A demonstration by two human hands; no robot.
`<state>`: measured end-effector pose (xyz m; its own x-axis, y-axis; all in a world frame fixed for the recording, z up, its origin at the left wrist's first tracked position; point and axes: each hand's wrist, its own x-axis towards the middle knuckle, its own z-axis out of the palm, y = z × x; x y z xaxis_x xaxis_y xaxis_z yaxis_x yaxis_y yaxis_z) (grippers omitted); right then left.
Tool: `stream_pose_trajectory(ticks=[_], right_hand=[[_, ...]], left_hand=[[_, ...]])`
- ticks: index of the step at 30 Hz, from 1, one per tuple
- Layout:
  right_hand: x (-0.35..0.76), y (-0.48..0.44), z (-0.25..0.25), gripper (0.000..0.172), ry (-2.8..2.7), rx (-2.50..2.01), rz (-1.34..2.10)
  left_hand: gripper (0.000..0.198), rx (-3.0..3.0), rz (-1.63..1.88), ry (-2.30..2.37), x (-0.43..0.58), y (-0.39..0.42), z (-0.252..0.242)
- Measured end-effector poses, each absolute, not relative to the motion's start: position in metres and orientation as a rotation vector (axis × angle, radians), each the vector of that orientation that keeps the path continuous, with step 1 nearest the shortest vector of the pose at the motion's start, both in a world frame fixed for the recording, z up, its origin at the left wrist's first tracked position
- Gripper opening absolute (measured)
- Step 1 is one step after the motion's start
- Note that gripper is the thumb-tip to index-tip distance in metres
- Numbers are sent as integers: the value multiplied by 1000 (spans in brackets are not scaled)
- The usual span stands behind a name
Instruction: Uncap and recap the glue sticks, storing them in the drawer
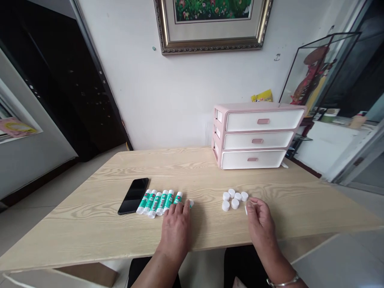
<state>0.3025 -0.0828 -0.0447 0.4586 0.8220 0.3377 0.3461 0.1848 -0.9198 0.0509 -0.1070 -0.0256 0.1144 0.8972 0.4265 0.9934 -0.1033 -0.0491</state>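
Observation:
Several green-and-white glue sticks point(156, 202) lie side by side on the table, their white ends toward and away from me. My left hand point(176, 226) is over the right end of this row, palm down, fingers pressed together on a glue stick point(191, 203). Only that stick's white end shows past my fingertips; the rest is covered. To the right, several white caps point(235, 203) form a loose cluster. Beside them, my right hand point(260, 220) pinches another white cap point(246, 210) between thumb and fingers, mostly hidden by the thumb.
A black phone point(134, 196) lies left of the glue sticks on the wooden table point(99, 228). At the back right stands a pink-and-white drawer unit point(255, 141), with a yellow packet point(263, 96) behind its top. The table's front edge is close to my legs.

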Motion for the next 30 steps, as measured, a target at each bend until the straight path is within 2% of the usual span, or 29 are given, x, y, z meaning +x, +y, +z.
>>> stream_pose_trajectory(ticks=[6,15,19,22,25,27,30], right_hand=[[305,-74,-59,53,-1154,-1296,494],[337,-65,-60,38,-1427,-1624,327],[343,-67,-66,39,-1602,-1681,279],[335,-76,-58,37,-1625,-1548,64],[310,-91,-37,26,-1686,-1297,-117],[287,-101,-23,22,-1790,-1141,-154],[250,-109,-7,24,-1975,-1018,-107]], left_hand=[[37,-2059,-427,-1786,46,-100,-27],[37,-2113,-538,-1856,37,-85,-46],[36,-2111,-603,-1882,38,-86,-48],[40,-2069,-659,-1904,38,-93,-38],[43,-1928,-707,-1959,31,-100,-23],[44,-1820,-722,-2035,21,-101,-15],[50,-1733,-695,-2171,1,-99,-10]])
